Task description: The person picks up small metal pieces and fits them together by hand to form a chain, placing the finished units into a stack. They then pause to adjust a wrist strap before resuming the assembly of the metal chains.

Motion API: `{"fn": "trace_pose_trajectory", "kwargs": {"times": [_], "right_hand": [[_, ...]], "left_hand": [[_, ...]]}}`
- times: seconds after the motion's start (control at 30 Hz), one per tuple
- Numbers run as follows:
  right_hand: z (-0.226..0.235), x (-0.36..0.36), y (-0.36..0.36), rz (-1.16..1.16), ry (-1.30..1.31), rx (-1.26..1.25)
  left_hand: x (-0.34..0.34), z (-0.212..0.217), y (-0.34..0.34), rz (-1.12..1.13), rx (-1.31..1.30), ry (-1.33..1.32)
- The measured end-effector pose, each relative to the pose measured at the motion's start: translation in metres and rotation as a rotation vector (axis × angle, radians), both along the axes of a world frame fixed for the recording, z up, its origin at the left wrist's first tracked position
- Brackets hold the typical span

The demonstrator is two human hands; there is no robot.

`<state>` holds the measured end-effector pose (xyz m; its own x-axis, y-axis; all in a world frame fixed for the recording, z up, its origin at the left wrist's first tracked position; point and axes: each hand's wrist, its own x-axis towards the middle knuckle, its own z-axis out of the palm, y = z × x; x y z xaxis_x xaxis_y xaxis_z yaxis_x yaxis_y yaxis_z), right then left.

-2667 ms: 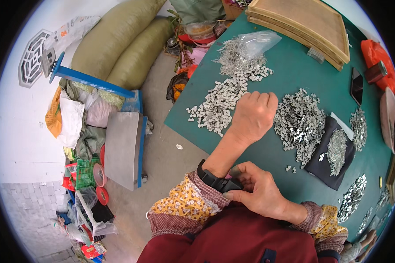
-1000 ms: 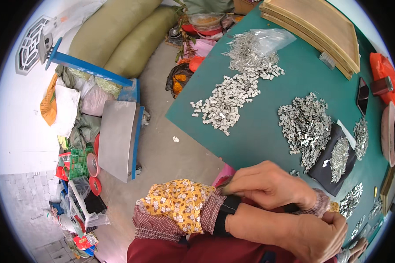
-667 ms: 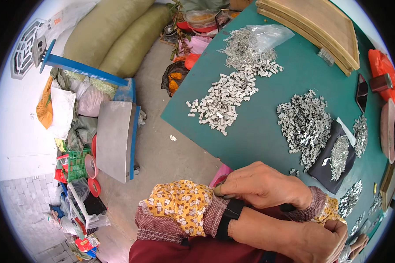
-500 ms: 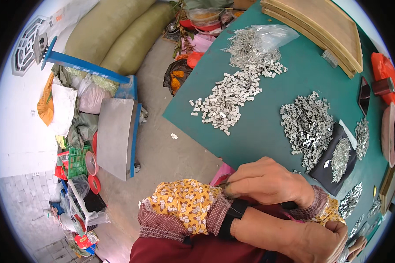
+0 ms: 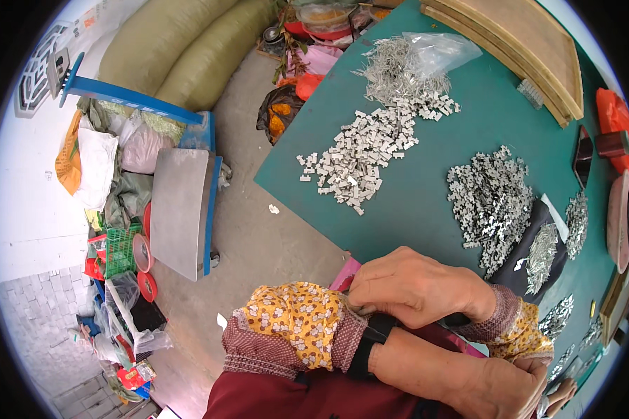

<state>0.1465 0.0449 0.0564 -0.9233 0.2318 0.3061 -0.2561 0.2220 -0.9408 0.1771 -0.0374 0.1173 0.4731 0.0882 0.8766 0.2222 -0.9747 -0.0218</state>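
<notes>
My forearms cross in front of my body. My right hand (image 5: 416,285) reaches left, its fingers closed on the cuff edge of the yellow floral left sleeve (image 5: 293,321). Below it, my left forearm stretches right, bare beyond a black band (image 5: 365,349). My left hand (image 5: 500,387) has its fingers bent against the yellow floral right sleeve (image 5: 523,334) and seems to grip its fabric; the fingertips are partly hidden. Beyond my hands, on the green table (image 5: 300,160), lies a heap of small dark-silver metal pieces (image 5: 489,202).
Paler metal pieces (image 5: 360,153) and thin metal pins (image 5: 398,66) lie farther back beside a clear bag (image 5: 444,52). Wooden trays (image 5: 517,42) stack at the far edge. A grey-topped blue platform scale (image 5: 182,209) stands left on the floor. Another person's hand (image 5: 559,397) shows at lower right.
My right hand has shifted slightly left along the left sleeve's cuff. My left hand stays at the right sleeve. The whole view has moved a little.
</notes>
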Motion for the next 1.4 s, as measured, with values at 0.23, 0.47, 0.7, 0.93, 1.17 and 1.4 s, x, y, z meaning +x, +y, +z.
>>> {"fn": "trace_pose_trajectory", "kwargs": {"times": [0.23, 0.47, 0.7, 0.93, 1.17, 1.4], "right_hand": [[-0.012, 0.005, 0.021, 0.168, 0.029, -0.174], [-0.012, 0.004, 0.015, 0.108, 0.031, -0.153], [-0.013, 0.010, 0.003, 0.009, -0.080, -0.104], [-0.009, 0.009, 0.001, -0.090, -0.156, -0.052], [-0.010, 0.013, 0.018, -0.197, -0.324, -0.116], [0.020, 0.054, 0.030, -0.688, -0.281, -0.309]], "left_hand": [[0.002, -0.001, 0.002, -0.039, -0.022, -0.031], [-0.014, 0.004, 0.019, -0.100, -0.038, -0.076], [-0.009, 0.000, 0.025, -0.129, -0.058, -0.046], [-0.002, -0.012, 0.025, -0.122, -0.108, 0.039], [-0.031, -0.011, 0.071, -0.153, -0.244, 0.235], [-0.146, -0.051, 0.187, 0.295, -1.324, -0.960]]}}
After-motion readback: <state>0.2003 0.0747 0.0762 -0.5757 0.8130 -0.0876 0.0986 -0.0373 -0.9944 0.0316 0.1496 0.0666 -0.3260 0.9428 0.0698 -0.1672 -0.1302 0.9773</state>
